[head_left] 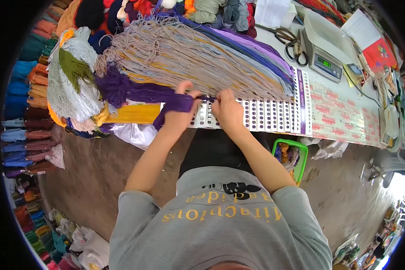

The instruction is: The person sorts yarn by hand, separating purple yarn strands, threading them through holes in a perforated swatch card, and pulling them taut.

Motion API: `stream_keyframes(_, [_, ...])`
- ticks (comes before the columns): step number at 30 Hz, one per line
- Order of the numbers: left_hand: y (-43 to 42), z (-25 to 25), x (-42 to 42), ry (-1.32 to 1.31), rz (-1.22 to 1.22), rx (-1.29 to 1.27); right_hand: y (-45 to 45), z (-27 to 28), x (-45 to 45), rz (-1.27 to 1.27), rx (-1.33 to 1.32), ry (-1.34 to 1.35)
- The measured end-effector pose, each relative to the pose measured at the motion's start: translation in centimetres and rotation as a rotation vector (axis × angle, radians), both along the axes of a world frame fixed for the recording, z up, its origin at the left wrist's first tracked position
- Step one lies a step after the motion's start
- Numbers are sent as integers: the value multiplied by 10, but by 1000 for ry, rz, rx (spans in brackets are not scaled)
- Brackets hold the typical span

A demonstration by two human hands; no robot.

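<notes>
Purple yarn point(177, 103) is wrapped round my left hand point(181, 110), whose fingers bend over the upper edge of a white punched card strip point(256, 117). Just to the right, my right hand point(227, 108) pinches the end of the purple strand at the strip's holes. More purple yarn point(117, 85) runs off to the left in a loose bunch. Above both hands lies a wide fan of grey-beige threads point(180, 54), with blue and lilac threads point(256, 45) along its far side. A yellow yarn bundle point(137, 114) lies left of the strip.
Black scissors point(296, 47) and a digital scale point(326, 63) stand at the back right. White and olive yarn point(76, 72) is heaped at the left. A green basket point(303, 159) holding yarn is below the table's front edge. Yarn bundles line the far left.
</notes>
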State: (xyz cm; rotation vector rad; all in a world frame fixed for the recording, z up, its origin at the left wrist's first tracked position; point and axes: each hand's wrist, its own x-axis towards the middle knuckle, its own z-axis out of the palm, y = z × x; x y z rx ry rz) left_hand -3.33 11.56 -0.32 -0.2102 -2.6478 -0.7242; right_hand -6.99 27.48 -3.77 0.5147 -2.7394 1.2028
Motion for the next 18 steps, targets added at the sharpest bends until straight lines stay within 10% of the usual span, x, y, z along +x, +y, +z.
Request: stream_keyframes(18, [-13, -6, -4, -100, -82, -234, 2, 13, 1, 107, 51, 77])
